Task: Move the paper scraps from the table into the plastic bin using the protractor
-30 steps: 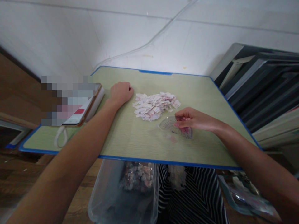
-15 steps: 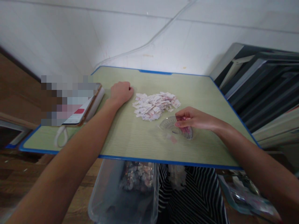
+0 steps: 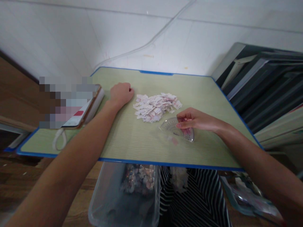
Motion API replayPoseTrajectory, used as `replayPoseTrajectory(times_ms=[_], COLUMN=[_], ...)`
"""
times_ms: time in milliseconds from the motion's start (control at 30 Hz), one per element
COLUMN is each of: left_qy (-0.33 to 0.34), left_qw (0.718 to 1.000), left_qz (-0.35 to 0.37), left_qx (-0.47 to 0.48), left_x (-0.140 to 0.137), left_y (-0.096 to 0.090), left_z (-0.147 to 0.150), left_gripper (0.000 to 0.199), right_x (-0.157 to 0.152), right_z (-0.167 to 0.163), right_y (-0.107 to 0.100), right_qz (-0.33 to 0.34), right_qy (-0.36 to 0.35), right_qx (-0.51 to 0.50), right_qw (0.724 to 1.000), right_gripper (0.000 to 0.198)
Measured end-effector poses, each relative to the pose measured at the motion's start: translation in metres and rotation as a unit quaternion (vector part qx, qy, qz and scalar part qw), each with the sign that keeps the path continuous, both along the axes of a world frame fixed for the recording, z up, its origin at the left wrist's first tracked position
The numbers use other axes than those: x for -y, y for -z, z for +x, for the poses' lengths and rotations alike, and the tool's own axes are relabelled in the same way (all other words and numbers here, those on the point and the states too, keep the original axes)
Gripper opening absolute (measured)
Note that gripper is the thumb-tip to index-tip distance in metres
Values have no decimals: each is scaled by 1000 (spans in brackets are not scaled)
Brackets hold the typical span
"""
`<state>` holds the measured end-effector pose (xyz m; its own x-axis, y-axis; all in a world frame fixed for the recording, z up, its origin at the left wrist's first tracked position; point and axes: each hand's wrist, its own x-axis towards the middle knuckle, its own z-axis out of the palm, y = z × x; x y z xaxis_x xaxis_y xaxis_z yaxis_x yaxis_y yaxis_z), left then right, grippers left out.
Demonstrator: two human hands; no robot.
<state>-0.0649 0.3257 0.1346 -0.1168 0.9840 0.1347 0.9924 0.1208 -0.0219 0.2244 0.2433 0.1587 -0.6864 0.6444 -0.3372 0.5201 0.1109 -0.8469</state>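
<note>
Between the thumb and fingers of my right hand [image 3: 193, 119] is a clear semicircular protractor [image 3: 169, 125], pinched at its right side and slightly tilted over the table's near half. A small pale pink scrap [image 3: 174, 141] shows just below it. Beyond the protractor lies a loose heap of torn white and pinkish paper pieces [image 3: 153, 107]. My left hand [image 3: 121, 93] rests as a closed fist on the tabletop, left of the heap and apart from it. Nothing shows in that fist, though its palm side is hidden.
The pale green table [image 3: 132, 142] has a blue rim. A phone [image 3: 75, 118], partly pixelated, leans at the left with a white strap [image 3: 59, 140]. Below the near edge stand a clear plastic bin [image 3: 101, 192] and striped fabric [image 3: 196, 201]. Dark panels [image 3: 267, 75] lean at the right.
The view has shifted very slightly. Both hands, the protractor and the paper heap keep the same positions relative to each other.
</note>
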Motion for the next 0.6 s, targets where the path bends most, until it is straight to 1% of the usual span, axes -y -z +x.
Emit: replayPoseTrajectory(times_ms=[100, 367, 600], left_qy=[-4, -4, -2], left_qw=[1000, 1000, 1000], left_qz=[-1, -3, 0], left_qx=[4, 4, 1], left_x=[0, 1, 2], left_y=[0, -1, -2], left_z=[0, 1, 1], left_gripper=[47, 46, 48], right_x=[1, 0, -12], right_z=[-1, 0, 20], right_y=[0, -2, -8], right_qz=[0, 31, 49], right_qy=[-3, -6, -5], right_qx=[1, 34, 84], right_qw=[1000, 999, 995], right_gripper=[34, 34, 36])
